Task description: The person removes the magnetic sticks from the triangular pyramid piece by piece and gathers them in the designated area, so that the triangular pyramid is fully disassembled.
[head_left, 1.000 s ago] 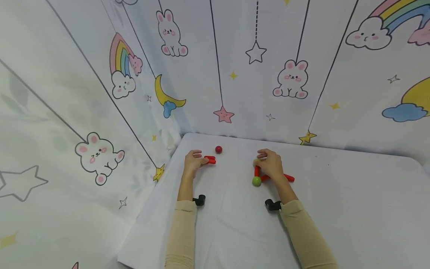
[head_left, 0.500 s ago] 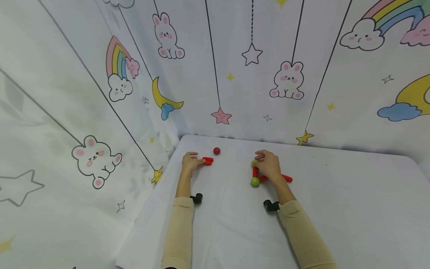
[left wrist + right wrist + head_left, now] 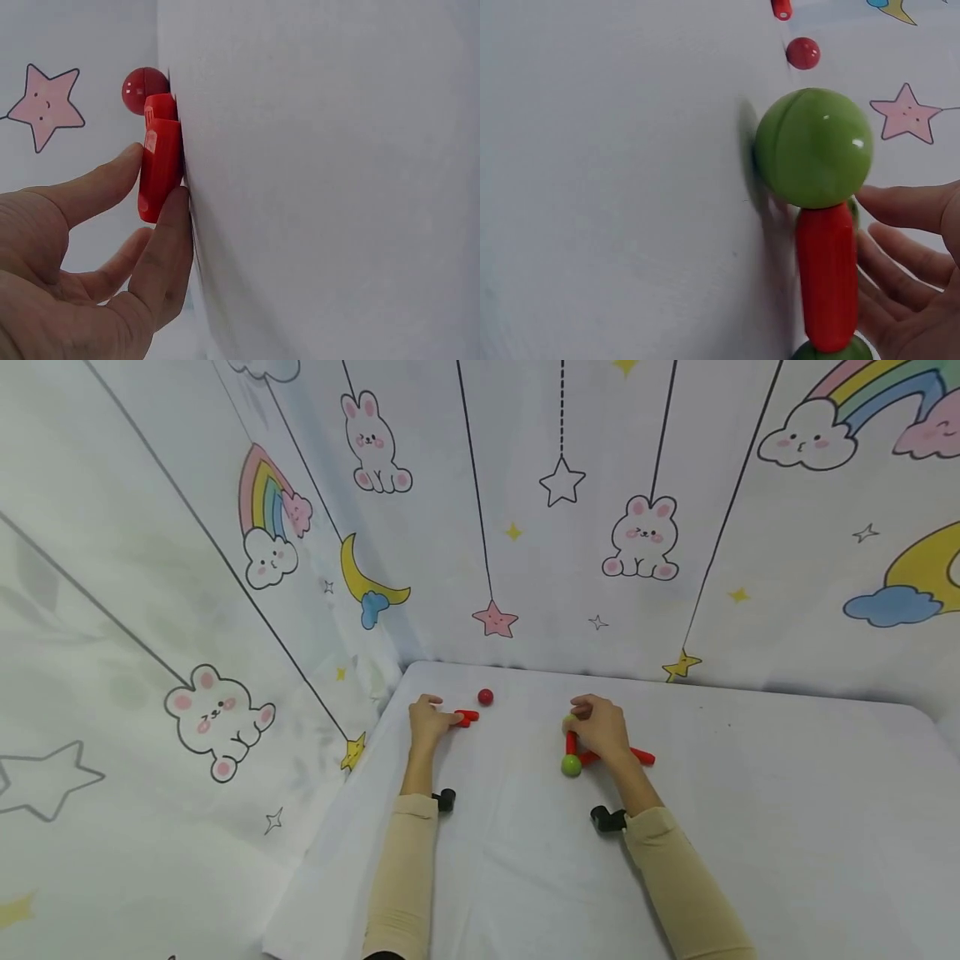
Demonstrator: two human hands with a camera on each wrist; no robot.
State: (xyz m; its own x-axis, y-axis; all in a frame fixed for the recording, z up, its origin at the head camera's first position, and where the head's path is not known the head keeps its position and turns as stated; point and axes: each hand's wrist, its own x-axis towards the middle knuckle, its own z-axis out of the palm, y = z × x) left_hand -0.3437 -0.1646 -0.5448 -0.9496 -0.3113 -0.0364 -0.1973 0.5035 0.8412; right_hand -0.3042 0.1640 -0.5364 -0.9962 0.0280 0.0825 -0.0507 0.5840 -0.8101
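On the white desk (image 3: 750, 827), two short red sticks (image 3: 467, 717) are pinched at their near end by the left hand (image 3: 428, 723); in the left wrist view the thumb and a finger (image 3: 169, 247) are seen closed on either side of the sticks (image 3: 159, 161), which lie flat on the cloth. A small red ball (image 3: 485, 697) is found just beyond the far end of these sticks, close to them but apart in the head view; it is also seen past their tip in the left wrist view (image 3: 145, 89).

To the right, a built piece of red rods and green balls is covered by the right hand (image 3: 602, 728). A red rod (image 3: 572, 743) runs from under the fingers toward a green ball (image 3: 572, 765) at its near end, and a second red rod (image 3: 641, 757) sticks out to the right from beneath the palm. In the right wrist view the green ball (image 3: 814, 147) is joined to the red rod (image 3: 826, 276), with another green ball (image 3: 832, 351) partly shown at the rod's other end. The fingers (image 3: 907, 206) of the right hand are held loosely curved beside the rod; whether anything is truly gripped cannot be told.

The desk is enclosed by cloth walls (image 3: 150, 568) printed with rabbits, stars and rainbows.
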